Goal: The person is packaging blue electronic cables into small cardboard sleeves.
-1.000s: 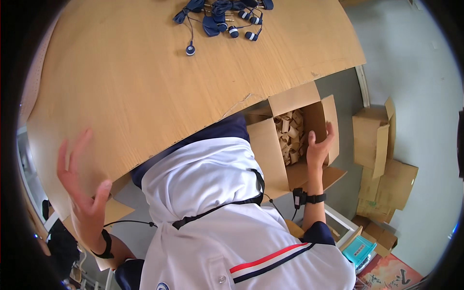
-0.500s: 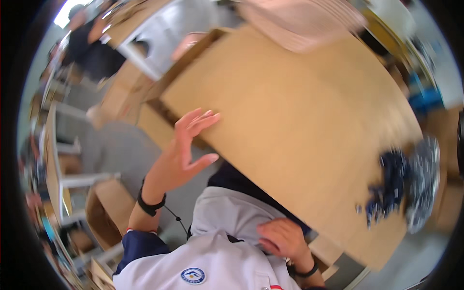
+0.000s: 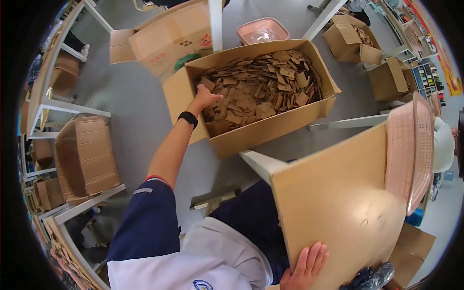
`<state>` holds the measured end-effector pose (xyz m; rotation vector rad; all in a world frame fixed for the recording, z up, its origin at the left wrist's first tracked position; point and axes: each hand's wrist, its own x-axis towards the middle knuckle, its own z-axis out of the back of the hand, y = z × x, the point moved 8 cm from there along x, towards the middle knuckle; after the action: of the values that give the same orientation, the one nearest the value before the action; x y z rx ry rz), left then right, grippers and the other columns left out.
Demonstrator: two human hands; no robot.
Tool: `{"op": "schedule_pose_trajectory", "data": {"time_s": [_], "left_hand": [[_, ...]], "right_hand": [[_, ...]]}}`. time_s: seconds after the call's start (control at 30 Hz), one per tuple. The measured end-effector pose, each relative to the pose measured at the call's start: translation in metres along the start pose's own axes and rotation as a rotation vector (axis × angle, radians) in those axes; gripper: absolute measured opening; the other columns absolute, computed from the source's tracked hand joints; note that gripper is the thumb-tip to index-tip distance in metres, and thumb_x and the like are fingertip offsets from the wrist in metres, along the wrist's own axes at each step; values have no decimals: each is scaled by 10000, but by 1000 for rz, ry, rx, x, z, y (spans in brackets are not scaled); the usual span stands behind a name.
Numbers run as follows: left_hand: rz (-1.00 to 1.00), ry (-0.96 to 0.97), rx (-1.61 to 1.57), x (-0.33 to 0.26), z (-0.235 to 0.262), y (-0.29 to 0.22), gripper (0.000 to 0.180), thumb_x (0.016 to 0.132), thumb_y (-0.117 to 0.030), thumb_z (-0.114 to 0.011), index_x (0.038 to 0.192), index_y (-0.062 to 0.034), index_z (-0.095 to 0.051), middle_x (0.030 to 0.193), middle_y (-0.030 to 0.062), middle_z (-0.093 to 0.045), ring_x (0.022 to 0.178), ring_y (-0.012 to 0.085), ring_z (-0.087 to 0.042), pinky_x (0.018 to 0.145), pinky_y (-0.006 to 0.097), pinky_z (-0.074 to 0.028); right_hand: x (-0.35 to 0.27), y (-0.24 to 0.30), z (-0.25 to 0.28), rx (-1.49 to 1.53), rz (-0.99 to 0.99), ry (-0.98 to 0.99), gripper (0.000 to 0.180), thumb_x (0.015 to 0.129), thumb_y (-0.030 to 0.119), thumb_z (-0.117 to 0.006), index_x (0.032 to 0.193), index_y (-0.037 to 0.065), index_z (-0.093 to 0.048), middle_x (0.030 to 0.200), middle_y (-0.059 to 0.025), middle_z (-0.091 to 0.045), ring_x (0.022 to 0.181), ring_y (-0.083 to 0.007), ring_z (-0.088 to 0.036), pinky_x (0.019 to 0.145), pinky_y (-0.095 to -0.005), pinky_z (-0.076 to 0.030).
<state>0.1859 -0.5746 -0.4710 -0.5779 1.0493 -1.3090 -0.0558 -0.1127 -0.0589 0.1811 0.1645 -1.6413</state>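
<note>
The left hand (image 3: 205, 98) reached into the cardboard box (image 3: 270, 126), fingers buried among cardboard pieces (image 3: 261, 89) (grip unclear); the right hand (image 3: 305, 267) lay flat, fingers spread, on the tabletop (image 3: 333, 203).

Top middle of my view there's a big open box (image 3: 261, 130) with cardboard pieces (image 3: 261, 89) in it, on the floor (image 3: 140, 101). Table (image 3: 338, 193) sits lower right, basket (image 3: 411, 154) on its right end.

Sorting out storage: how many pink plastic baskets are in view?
2: one pink basket on the floor behind the big box, another on the table's right edge. Others may be hidden.
</note>
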Motion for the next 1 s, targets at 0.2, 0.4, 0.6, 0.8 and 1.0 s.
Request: {"op": "schedule_pose_trajectory", "data": {"time_s": [0.2, 0.4, 0.6, 0.8, 1.0], "left_hand": [[739, -52, 125, 54, -22, 214, 1400, 643, -590, -804, 1469, 113, 82, 1569, 273, -89, 1460, 310, -179, 1166, 345, -224], [690, 277, 50, 35, -101, 144, 1281, 715, -591, -759, 1495, 78, 5, 1588, 218, -95, 1445, 263, -234, 1145, 345, -265], [572, 664, 305, 11, -105, 98, 1079, 703, -658, -719, 1448, 7, -309, 1529, 174, -307, 1390, 284, -347, 1099, 355, -324], [425, 830, 700, 6, -113, 64, 934, 657, -631, -763, 1333, -23, -550, 1412, 189, -497, 1298, 336, -478, 1034, 389, -399], [551, 457, 601, 27, -150, 99, 1130, 641, -620, -778, 1472, -20, -301, 1538, 174, -296, 1371, 353, -367, 1065, 496, -356]], "right_hand": [[-7, -4, -16, 54, 71, -57, 476, 943, 181, -490, 1391, 56, -387, 1486, -255, -344, 1374, -482, -308, 1088, -668, -264], [-21, -6, -26, -38, -4, -87, 484, 992, 339, -444, 1395, 75, -395, 1476, -243, -369, 1352, -483, -348, 1051, -690, -295], [-22, -7, -20, -27, 36, -174, 508, 972, 350, -473, 1399, 84, -395, 1468, -234, -389, 1344, -479, -367, 1041, -692, -309], [-22, -7, -16, -3, 63, -159, 539, 956, 387, -489, 1385, 75, -393, 1461, -246, -388, 1334, -487, -373, 1041, -694, -307], [-24, -8, -20, -67, 86, -104, 568, 943, 428, -500, 1349, 48, -387, 1430, -281, -385, 1316, -505, -371, 1039, -696, -307]]}}
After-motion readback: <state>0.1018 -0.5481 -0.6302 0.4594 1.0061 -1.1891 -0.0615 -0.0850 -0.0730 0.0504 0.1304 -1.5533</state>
